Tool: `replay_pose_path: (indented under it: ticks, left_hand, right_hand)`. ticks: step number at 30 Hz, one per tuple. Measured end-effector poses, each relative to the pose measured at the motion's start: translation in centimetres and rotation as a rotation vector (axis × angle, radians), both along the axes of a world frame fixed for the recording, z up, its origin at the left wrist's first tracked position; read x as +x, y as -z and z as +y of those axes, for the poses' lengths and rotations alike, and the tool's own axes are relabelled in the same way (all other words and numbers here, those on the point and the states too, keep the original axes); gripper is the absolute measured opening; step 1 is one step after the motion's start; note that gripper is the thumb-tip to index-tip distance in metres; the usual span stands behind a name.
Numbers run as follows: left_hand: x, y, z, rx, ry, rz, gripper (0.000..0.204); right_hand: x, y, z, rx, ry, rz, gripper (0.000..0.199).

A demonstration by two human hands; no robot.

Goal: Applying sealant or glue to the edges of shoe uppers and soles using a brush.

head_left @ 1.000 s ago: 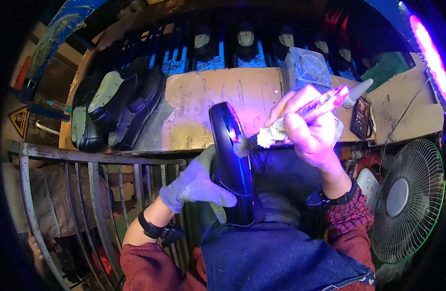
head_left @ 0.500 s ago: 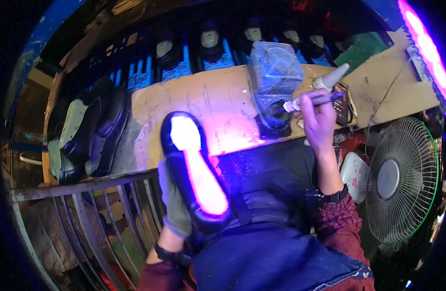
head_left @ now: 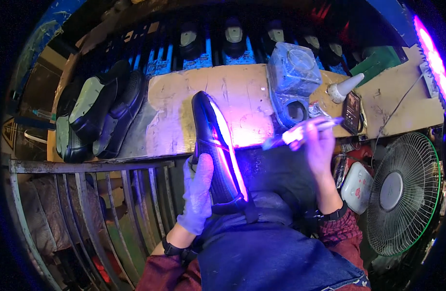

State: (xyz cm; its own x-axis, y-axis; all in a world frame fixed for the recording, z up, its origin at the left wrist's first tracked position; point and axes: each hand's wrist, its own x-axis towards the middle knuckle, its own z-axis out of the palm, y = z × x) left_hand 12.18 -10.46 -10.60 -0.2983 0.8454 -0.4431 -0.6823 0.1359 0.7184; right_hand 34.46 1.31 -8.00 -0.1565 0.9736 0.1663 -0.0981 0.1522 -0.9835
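Observation:
My left hand [head_left: 198,194], in a light glove, is closed around the heel half of a black shoe [head_left: 207,131]. The shoe stands on its side above my lap, toe pointing away from me. Along its right edge the sole glows bright under purple light. To the right, my bare right hand [head_left: 321,145] grips a brush [head_left: 300,132] with a pale handle. Its dark bluish tip points left toward the shoe, a gap apart from it. Beyond the brush stands a bluish, stained container [head_left: 293,72] with a round opening at its front.
Several black shoes [head_left: 101,106] lie piled on the cardboard-covered bench [head_left: 208,80] at left. More shoes sit on a blue rack [head_left: 198,63] behind. A white cone-shaped nozzle [head_left: 346,88] lies at right, near a fan [head_left: 392,191]. A metal railing [head_left: 92,167] stands at lower left.
My left hand has turned the shoe from sole up onto its side. My right hand has brought the brush from the container's opening toward the shoe. The view has shifted slightly.

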Motion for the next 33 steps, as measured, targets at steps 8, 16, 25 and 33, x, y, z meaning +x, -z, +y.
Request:
replay_pose_path:
  ticks: [8, 16, 25, 33]
  left_hand:
    - [-0.1, -0.3, 0.7, 0.020, 0.167, 0.097, 0.044]
    - [-0.7, -0.3, 0.5, -0.006, 0.148, -0.052, 0.038]
    - [0.0, 0.0, 1.3, 0.110, 0.345, -0.296, 0.062]
    - [0.7, -1.4, 4.9, 0.812, 0.503, -0.620, 0.054]
  right_hand:
    - [-11.7, -2.3, 6.3, 0.067, -0.076, -0.370, 0.030]
    - [-9.4, -3.2, 0.9, 0.278, -0.035, -0.408, 0.021]
    - [-6.9, -3.8, -3.1, 0.421, -0.134, -0.280, 0.012]
    - [-6.4, -9.6, -1.7, 0.837, -0.609, -0.218, 0.021]
